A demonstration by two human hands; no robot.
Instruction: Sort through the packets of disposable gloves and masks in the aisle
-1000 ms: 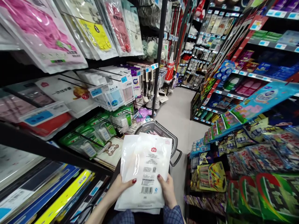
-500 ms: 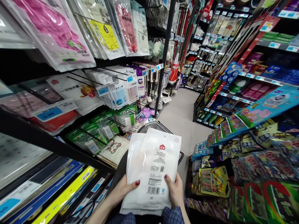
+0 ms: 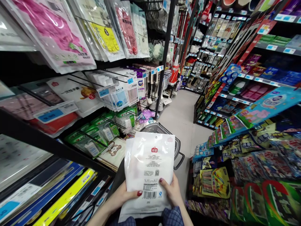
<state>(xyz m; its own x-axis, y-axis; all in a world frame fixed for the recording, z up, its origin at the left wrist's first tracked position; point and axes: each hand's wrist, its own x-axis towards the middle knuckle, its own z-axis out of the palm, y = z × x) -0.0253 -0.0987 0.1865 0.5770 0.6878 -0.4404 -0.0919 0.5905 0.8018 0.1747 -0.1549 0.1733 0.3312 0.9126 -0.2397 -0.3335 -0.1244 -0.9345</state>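
Note:
Both my hands hold a stack of white plastic packets low in the middle of the view, back side up with a red logo, small print and a barcode. My left hand grips the lower left edge, thumb across the front. My right hand grips the lower right edge, thumb near the barcode. A second packet edge peeks out behind on the left. A grey shopping basket on a trolley sits just beyond the packets.
On the left, a dark rack carries hanging glove packs, white packets and green packs on pegs. To the right, shelves hold colourful bagged goods. Grey aisle floor runs ahead between them toward more racks.
The packets have tilted a little and sit slightly lower; my right thumb has slid up onto the front near the barcode. The view shifted slightly.

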